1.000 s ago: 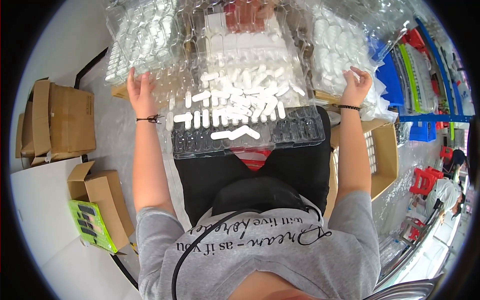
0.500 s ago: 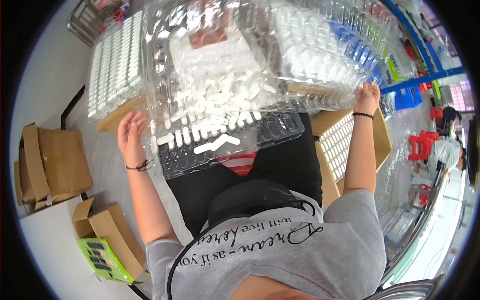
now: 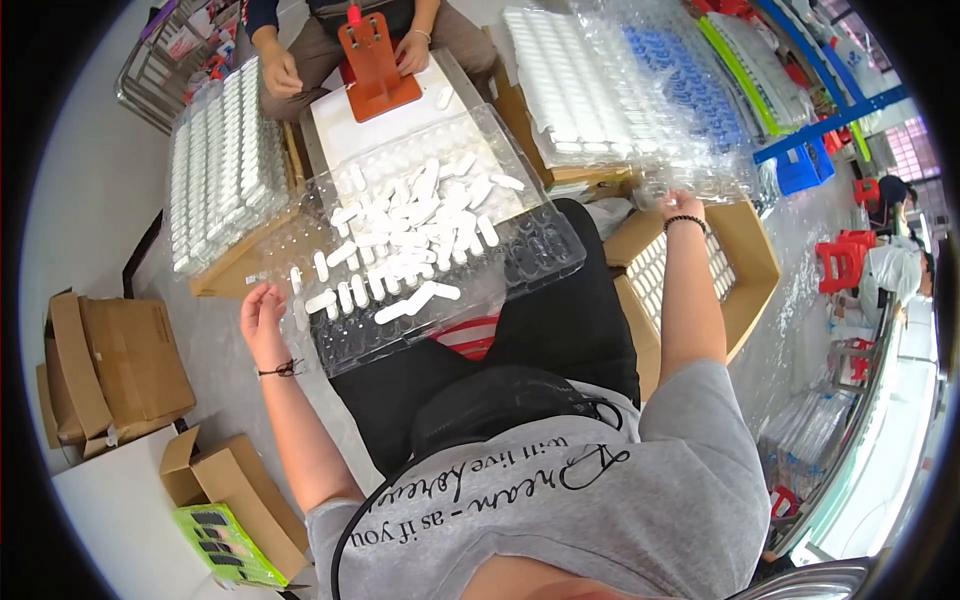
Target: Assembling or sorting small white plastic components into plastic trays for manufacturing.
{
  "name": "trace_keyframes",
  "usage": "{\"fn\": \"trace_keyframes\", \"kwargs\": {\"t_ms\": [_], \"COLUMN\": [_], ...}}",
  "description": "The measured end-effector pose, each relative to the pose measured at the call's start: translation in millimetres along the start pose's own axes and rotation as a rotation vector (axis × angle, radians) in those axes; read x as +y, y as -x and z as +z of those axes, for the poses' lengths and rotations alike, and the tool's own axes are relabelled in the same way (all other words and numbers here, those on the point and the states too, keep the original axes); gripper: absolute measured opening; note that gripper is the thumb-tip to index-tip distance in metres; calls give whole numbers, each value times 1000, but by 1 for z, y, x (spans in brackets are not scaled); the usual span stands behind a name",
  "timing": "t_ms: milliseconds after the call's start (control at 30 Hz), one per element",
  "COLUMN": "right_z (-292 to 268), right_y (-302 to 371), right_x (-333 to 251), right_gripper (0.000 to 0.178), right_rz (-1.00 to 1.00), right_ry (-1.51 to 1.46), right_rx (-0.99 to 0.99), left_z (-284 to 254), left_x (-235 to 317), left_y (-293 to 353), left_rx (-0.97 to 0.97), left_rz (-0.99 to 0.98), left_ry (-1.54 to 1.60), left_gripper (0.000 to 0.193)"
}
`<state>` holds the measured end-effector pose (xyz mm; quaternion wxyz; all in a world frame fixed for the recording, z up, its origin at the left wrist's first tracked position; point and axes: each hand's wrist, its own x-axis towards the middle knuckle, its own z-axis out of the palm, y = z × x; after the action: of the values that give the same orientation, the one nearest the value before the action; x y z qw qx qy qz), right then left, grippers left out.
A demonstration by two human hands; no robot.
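On my lap lies a clear blister tray (image 3: 545,250) with rounded hollows. Small white oblong plastic pieces (image 3: 415,215) are heaped over its far side, several of them sitting in hollows along the left. My left hand (image 3: 262,312) is beside the tray's left edge, its fingers loosely bent and apart, with nothing visible in them. Out to the right, my right hand (image 3: 684,205) is closed on the near edge of a clear plastic tray (image 3: 700,185), in front of blue pieces. Glare hides where that clear plastic ends.
Opposite, a person's hands (image 3: 411,52) are beside an orange stand (image 3: 372,65) on a white board. Filled white trays are stacked left (image 3: 225,165) and right (image 3: 570,90). An open carton (image 3: 750,270) stands by my right arm; other cartons (image 3: 130,345) are at the left.
The large clear plastic sheet that covered the far side has gone from there, uncovering the orange stand and the person opposite. Both my hands have shifted: the left lower, the right inward and lower.
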<state>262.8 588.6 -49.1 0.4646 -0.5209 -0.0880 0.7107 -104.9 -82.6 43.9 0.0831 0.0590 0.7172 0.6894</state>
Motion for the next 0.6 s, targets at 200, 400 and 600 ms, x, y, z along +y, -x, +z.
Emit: {"fn": "trace_keyframes", "kwargs": {"t_ms": [200, 400, 600], "right_z": [-30, -106, -200], "right_y": [-13, 9, 25], "right_x": [8, -2, -12], "right_gripper": [21, 18, 17], "right_rz": [-59, -10, -155], "right_ry": [-183, -267, -400], "right_rx": [202, 109, 56], "left_z": [-49, -125, -80], "left_x": [-47, -117, -76], "left_y": [-4, -8, 15], "left_rx": [142, 185, -18], "left_rz": [70, 67, -581], "left_ry": [-276, -546, -368], "left_gripper": [25, 43, 61]}}
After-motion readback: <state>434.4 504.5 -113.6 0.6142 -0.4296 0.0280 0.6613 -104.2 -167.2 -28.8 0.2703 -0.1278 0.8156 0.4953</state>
